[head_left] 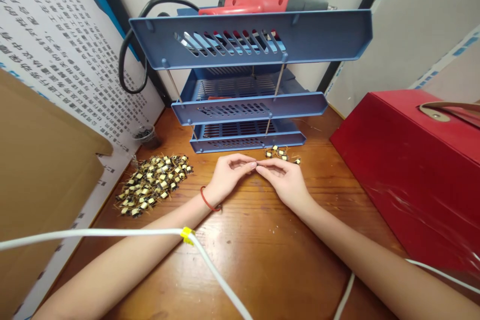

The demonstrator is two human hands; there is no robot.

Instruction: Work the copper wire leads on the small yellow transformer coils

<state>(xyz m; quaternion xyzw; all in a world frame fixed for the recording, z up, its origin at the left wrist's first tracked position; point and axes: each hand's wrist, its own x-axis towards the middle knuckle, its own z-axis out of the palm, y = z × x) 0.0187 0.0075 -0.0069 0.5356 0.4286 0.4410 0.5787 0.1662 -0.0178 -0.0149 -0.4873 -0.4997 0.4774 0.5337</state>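
My left hand (pixel 227 177) and my right hand (pixel 279 180) meet above a wooden tabletop (pixel 258 265), their fingertips pinching a small dark piece (pixel 256 164) that is too small to identify. A large pile of small yellow-banded transformers with wire leads (pixel 152 185) lies to the left of my left hand. A smaller group of the same parts (pixel 281 154) lies just beyond my right fingers, almost touching them. A red cord bracelet (pixel 208 200) circles my left wrist.
A tiered blue slotted rack (pixel 249 40) stands directly ahead, with a red heat gun (pixel 262 3) and its black cord (pixel 131 55) behind its top. A red box (pixel 408 170) fills the right, cardboard (pixel 41 160) the left. White cable (pixel 112 233) crosses my left forearm.
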